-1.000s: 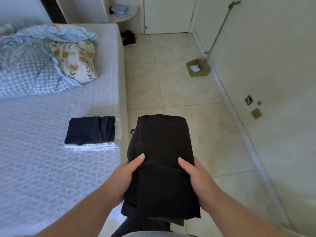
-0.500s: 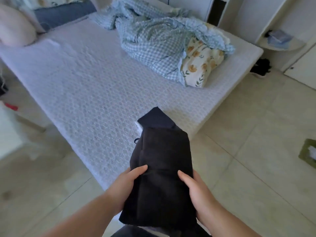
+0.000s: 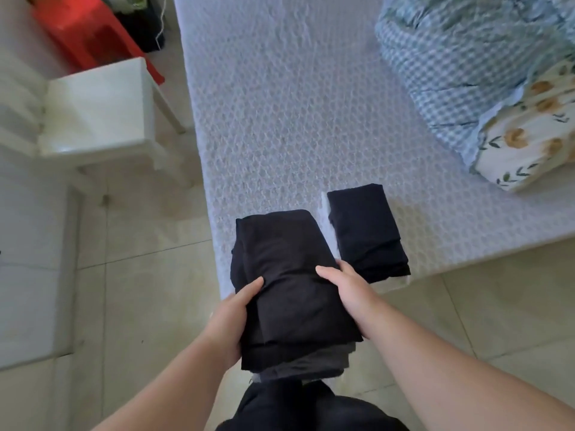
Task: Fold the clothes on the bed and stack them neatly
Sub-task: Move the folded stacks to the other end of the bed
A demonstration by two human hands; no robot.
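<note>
Your left hand (image 3: pixel 231 318) and right hand (image 3: pixel 350 292) clasp the folded black garment (image 3: pixel 289 284) from both sides, thumbs on top, fingers probably curled beneath. It overlaps the bed (image 3: pixel 280 119) corner, just beside the dark folded stack (image 3: pixel 367 231).

Both forearms are left bare, with no sleeve reaching into view. The left hand (image 3: pixel 231 318) and the right hand (image 3: pixel 348 289) are ungloved. Dark clothing (image 3: pixel 308 409) is worn on the lower body.
</note>
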